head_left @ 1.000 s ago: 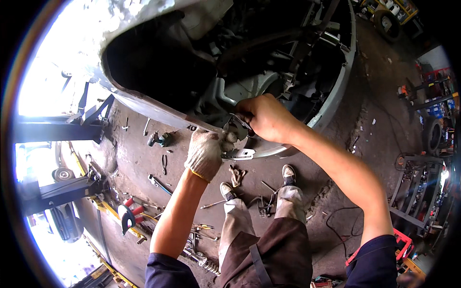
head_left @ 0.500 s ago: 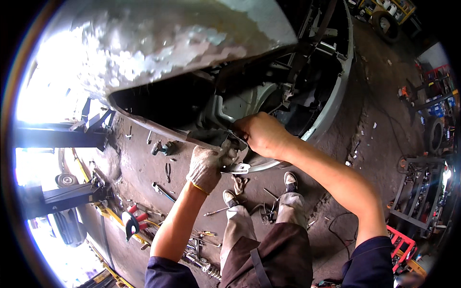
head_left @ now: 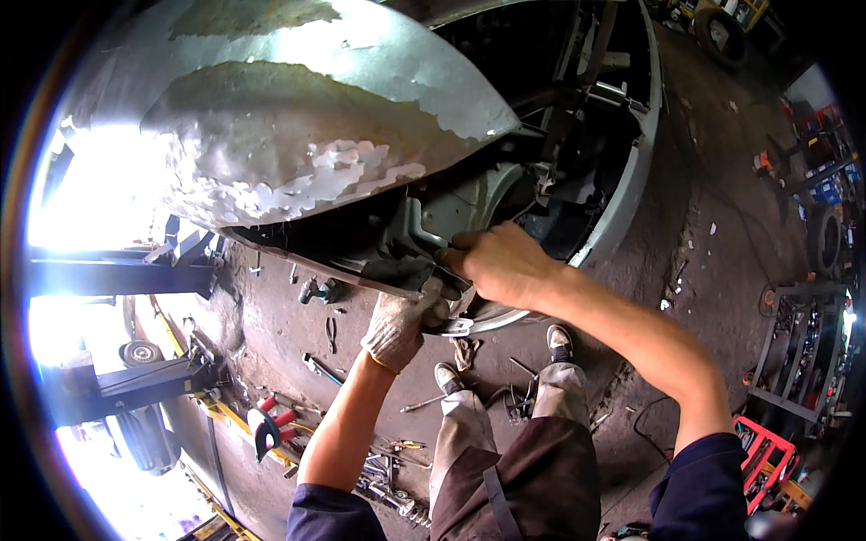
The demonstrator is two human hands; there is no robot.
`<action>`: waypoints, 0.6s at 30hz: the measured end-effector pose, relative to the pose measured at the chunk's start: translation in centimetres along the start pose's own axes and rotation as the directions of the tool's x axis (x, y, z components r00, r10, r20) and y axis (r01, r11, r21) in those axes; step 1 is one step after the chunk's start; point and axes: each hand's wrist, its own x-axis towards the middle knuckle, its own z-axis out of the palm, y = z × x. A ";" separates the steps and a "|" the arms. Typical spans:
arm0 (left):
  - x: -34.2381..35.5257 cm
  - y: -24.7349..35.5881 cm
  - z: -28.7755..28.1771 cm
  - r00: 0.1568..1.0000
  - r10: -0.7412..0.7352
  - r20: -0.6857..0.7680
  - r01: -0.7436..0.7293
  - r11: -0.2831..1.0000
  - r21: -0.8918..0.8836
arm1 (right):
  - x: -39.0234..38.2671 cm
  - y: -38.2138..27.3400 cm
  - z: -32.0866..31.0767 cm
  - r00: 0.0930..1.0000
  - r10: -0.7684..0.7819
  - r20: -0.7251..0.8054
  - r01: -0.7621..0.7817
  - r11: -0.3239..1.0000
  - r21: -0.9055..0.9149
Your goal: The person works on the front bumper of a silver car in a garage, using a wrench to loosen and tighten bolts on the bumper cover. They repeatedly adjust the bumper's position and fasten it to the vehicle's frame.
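Observation:
A worn silver-grey car panel (head_left: 298, 117) with patchy, flaking paint hangs over an opened part of the car body. Below it runs a thin metal body edge (head_left: 316, 273). My left hand (head_left: 397, 326), in a whitish knit glove, is closed around the torn corner of this edge, beside a pale metal tab (head_left: 455, 327). To its right, my bare right hand (head_left: 512, 266) has its fingers curled at the inner side of the same corner. What those fingers hold is hidden. Behind them lies a grey inner body panel (head_left: 451, 207).
A curved body rim (head_left: 613, 216) bounds the opening on the right. Pliers (head_left: 331, 334), a green power drill (head_left: 320, 289) and several loose tools lie on the floor. Dark lift arms (head_left: 117, 273) stand at left. A metal rack (head_left: 794, 352) and a red crate (head_left: 767, 460) are at right.
The view has shifted, so more of the upper panel shows and the dark gap under it looks narrower. Both hands stay at the same corner, with little visible change in grip.

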 end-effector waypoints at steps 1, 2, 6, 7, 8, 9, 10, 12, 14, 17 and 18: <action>-0.1 0.2 0.1 1.000 -0.004 -0.003 0.004 1.000 0.013 | -0.1 0.5 -0.2 0.999 -0.046 0.000 0.046 0.999 -0.025; -0.2 0.4 0.2 1.000 -0.007 -0.006 0.008 1.000 0.025 | -0.2 1.0 -0.4 0.996 -0.092 0.001 0.092 0.995 -0.049; -0.2 0.2 0.0 1.000 -0.005 0.018 0.005 1.000 0.028 | 0.4 2.0 -0.9 0.987 -0.158 0.018 0.159 0.983 -0.092; -0.1 0.0 -0.1 1.000 -0.003 0.016 0.002 1.000 0.028 | 0.6 2.3 -0.7 0.979 -0.204 -0.003 0.203 0.974 -0.102; 0.0 -0.2 -0.2 1.000 -0.001 0.014 0.000 1.000 0.027 | 0.8 2.8 -0.5 0.968 -0.249 -0.024 0.245 0.963 -0.113; 0.2 -0.6 -0.3 0.998 0.066 -0.006 -0.065 0.993 0.095 | 0.9 3.0 -0.7 0.956 -0.290 -0.048 0.282 0.951 -0.129; 0.3 -0.8 -0.3 0.991 0.134 -0.021 -0.129 0.978 0.163 | 0.8 3.1 -0.8 0.953 -0.297 -0.064 0.290 0.951 -0.104; 0.0 -0.4 0.3 0.997 -0.005 -0.083 0.007 1.000 0.024 | 0.9 3.3 -1.0 0.946 -0.315 -0.079 0.310 0.948 -0.076; -0.1 0.1 1.0 0.994 -0.029 -0.106 0.032 0.999 0.035 | 1.0 3.6 -1.4 0.943 -0.323 -0.079 0.320 0.946 -0.055; -0.1 -0.2 1.1 0.992 -0.031 -0.123 0.033 0.999 0.016 | 1.7 3.6 -1.9 0.926 -0.373 -0.055 0.370 0.927 -0.066; 0.0 -0.4 0.9 0.995 -0.007 -0.102 0.008 1.000 0.008 | 2.0 3.5 -2.2 0.918 -0.390 -0.072 0.387 0.921 -0.050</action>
